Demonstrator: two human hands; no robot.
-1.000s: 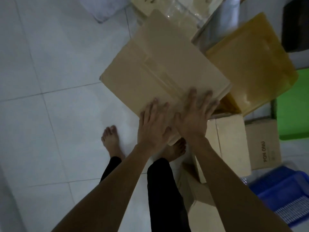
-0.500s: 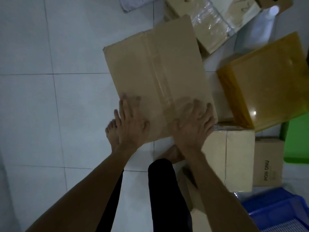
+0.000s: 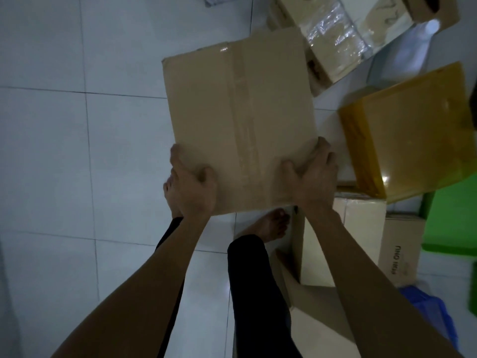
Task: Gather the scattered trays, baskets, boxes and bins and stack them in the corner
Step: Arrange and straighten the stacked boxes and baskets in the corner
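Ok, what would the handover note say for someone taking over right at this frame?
Left hand: grips the big box at its near left corner.
Right hand: grips the near right corner.
The big box is held flat, above the floor and the feet.
Done: big box in hand.
Left: stack it in the corner, then gather the yellow box, green bin and blue basket on the right. I cannot tell whether those already form the stack.
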